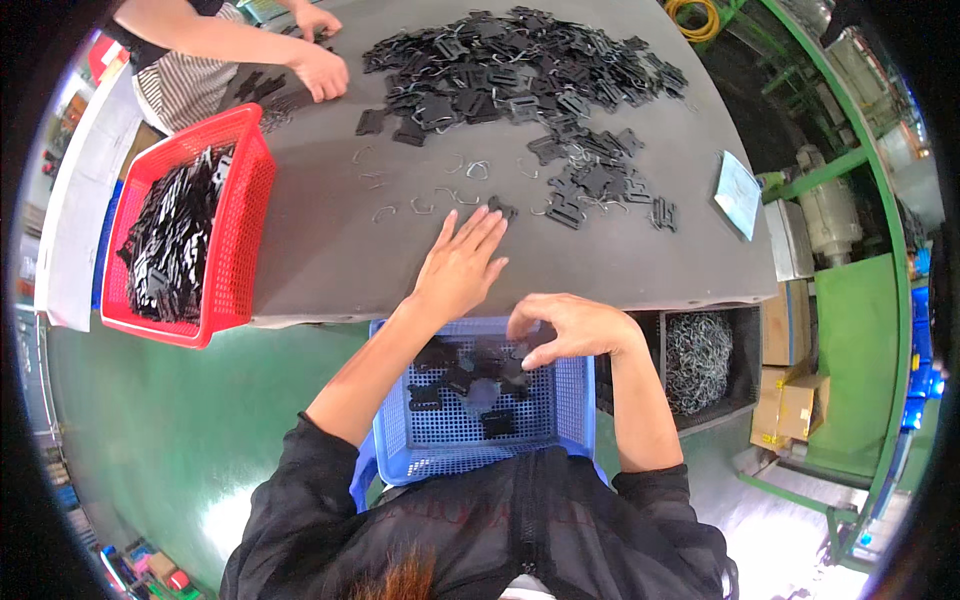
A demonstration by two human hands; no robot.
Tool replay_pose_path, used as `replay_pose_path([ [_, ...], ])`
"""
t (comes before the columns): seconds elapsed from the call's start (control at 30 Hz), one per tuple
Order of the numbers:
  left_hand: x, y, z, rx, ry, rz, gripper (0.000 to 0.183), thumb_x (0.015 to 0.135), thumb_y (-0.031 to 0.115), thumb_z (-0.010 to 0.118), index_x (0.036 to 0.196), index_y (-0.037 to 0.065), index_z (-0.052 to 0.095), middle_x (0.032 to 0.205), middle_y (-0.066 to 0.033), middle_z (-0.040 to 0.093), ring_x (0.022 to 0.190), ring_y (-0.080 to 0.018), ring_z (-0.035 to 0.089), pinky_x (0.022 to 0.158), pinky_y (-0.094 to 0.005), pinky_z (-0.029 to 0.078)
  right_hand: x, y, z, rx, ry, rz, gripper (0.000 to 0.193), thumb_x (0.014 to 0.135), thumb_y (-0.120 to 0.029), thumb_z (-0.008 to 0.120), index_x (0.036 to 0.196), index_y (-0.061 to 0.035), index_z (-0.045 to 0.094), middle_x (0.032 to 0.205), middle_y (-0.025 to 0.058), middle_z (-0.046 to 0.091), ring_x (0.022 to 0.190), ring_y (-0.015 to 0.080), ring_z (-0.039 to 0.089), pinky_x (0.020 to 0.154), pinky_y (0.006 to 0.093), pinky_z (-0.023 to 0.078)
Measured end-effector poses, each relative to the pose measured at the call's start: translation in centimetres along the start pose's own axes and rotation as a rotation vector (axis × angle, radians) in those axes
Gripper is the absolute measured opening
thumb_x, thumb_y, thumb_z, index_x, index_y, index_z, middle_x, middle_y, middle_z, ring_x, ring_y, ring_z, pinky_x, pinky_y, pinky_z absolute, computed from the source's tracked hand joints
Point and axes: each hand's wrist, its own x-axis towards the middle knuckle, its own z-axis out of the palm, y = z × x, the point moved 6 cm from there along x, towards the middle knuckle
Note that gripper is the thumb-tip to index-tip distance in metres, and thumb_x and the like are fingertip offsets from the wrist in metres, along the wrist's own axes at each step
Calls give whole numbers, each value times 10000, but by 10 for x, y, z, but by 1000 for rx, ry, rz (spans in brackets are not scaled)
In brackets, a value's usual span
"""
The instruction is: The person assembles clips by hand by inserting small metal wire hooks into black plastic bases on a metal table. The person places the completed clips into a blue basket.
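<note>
My left hand (pixel 461 266) lies stretched out on the grey table, its fingertips touching a small black plastic buckle-like piece (pixel 501 208). Over the far edge of a blue perforated basket (pixel 574 400) in front of me, my right hand (pixel 580 328) is curved with thumb and fingers apart. Dark pieces blur beneath it, and I make out none gripped. Several flat black pieces (pixel 425 397) lie in the basket. Loose bent wire hooks (pixel 421 206) are scattered on the table beyond my left hand. A smaller cluster of black pieces with wires (pixel 590 180) sits to the right.
A large heap of black pieces with wires (pixel 500 75) covers the far table. At left stands a red basket (pixel 262 190) full of black strips; beyond it are a co-worker's hands (pixel 322 72). A blue sheet (pixel 738 195) lies at right. A bin of wire hooks (pixel 698 360) sits below the table.
</note>
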Motion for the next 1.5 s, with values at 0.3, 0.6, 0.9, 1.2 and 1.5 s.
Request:
replay_pose_path([
  [0.3,-7,58,-34,-309,69,159,204,804,104,639,1000,49,653,1024,-93,653,950,-281,607,867,-400,463,2,63,-85,-632,952,319,413,729,-196,732,1108,-106,592,1080,83,583,1054,311,514,862,453,422],
  [0.6,80,-12,38,118,-75,-19,457,946,271,434,1365,90,422,1435,-61,391,1375,-249,276,1104,-547,203,14,64,-84,-728,863,503,594,754,-343,710,1254,-86,519,1098,143,535,1065,321,505,868,488,399],
  [0.9,37,-101,-5,192,-2,-284,429,944,218,416,1357,107,446,1432,-31,406,1361,-222,313,1105,-526,213,53,45,-109,-782,940,300,374,832,-343,612,1115,-99,622,1032,129,531,1006,309,507,844,431,384],
  [1.2,29,-105,-17,118,144,-294,387,917,143,463,1297,101,518,1368,-50,486,1324,-256,378,1102,-495,241,63,50,-97,-633,878,1,358,863,-299,595,1162,-101,608,1120,112,551,1080,290,498,899,460,400],
  [1.5,20,-117,-50,148,437,-292,350,878,142,528,1224,93,550,1339,-78,481,1335,-286,348,1078,-571,228,38,3,25,-601,478,-164,565,828,-362,605,1319,-114,478,1415,115,411,1331,314,351,1089,492,279],
])
